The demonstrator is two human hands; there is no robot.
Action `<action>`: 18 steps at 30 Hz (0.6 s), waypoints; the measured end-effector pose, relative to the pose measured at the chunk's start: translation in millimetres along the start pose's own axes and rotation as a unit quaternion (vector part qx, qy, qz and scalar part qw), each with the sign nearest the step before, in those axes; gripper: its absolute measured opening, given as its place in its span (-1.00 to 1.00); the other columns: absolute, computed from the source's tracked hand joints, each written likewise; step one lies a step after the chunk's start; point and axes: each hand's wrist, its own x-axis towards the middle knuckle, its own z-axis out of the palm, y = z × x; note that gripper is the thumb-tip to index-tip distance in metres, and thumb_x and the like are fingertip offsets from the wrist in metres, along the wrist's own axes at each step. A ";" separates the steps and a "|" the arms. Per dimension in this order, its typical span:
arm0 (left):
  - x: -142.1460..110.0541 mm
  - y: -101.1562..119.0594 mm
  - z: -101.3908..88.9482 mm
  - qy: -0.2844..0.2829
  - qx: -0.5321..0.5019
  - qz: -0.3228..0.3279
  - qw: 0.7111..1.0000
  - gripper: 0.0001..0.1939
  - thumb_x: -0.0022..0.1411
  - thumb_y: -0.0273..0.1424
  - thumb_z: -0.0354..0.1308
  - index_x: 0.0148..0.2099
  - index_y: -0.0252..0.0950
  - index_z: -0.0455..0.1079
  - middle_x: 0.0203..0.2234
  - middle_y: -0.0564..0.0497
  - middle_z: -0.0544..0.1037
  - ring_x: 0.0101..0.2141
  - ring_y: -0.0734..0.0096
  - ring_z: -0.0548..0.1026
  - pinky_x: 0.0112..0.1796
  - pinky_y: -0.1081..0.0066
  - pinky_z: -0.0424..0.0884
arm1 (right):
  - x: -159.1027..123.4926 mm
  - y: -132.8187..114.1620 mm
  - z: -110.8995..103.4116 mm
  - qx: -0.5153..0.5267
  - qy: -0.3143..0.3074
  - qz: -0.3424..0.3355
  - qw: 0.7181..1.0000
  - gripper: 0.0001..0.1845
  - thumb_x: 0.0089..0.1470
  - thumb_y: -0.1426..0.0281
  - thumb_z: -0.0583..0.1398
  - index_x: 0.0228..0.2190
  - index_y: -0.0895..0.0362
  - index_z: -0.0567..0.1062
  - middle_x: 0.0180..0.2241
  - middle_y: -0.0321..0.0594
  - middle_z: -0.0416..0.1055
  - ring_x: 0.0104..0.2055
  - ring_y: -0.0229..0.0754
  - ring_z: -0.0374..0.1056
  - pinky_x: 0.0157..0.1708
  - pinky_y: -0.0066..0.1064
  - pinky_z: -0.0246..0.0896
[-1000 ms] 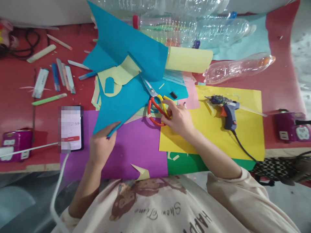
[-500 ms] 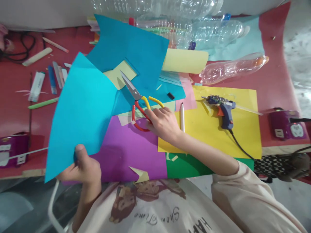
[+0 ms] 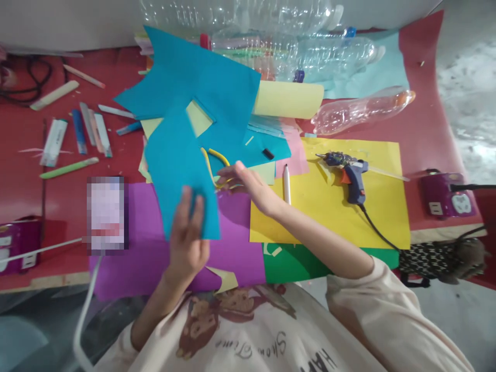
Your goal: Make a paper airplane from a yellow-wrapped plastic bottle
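Blue paper, a loose sheet [image 3: 178, 160], is covered near its lower edge by the outstretched, blurred fingers of the left hand [image 3: 189, 232]; whether it is pinched cannot be told. The yellow handle of the scissors [image 3: 219, 154] is loosely held in the right hand's [image 3: 246, 186] curled grip, their blades hidden by the sheet. Purple paper [image 3: 240, 227] is overlapped below. To the right, a marker [image 3: 287, 186] and a glue gun [image 3: 354, 181] are laid on yellow paper [image 3: 318, 217].
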 end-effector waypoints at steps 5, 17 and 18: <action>4.4 23.0 23.7 -0.013 0.049 0.168 0.984 -0.55 0.45 -0.40 -0.19 0.28 -0.47 0.17 0.17 -0.32 0.42 0.20 0.09 0.38 0.13 0.22 0.38 | -37.8 15.5 -25.3 0.055 0.138 0.096 0.984 -0.55 -0.03 -0.05 0.25 -0.42 0.10 0.41 -0.48 -0.29 0.39 -0.38 -0.20 0.33 -0.35 -0.36 0.31; 34.3 -52.6 18.3 0.008 0.144 -0.004 0.990 -0.73 0.38 -0.48 -0.03 0.06 -0.37 0.36 -0.10 -0.24 0.53 -0.11 0.11 0.54 -0.12 0.20 0.52 | -80.3 18.8 -80.2 -0.178 0.197 0.125 0.956 -0.68 -0.07 0.12 0.23 -0.55 0.10 0.35 -0.61 -0.35 0.24 -0.56 -0.29 0.10 -0.58 -0.43 -0.03; 34.2 -59.4 17.8 0.005 0.154 0.000 0.988 -0.74 0.38 -0.45 -0.03 0.03 -0.36 0.38 -0.15 -0.21 0.54 -0.15 0.12 0.54 -0.15 0.20 0.52 | -80.4 19.5 -82.5 -0.188 0.189 0.139 0.954 -0.66 -0.06 0.11 0.22 -0.57 0.10 0.32 -0.65 -0.38 0.17 -0.59 -0.32 0.05 -0.59 -0.44 -0.08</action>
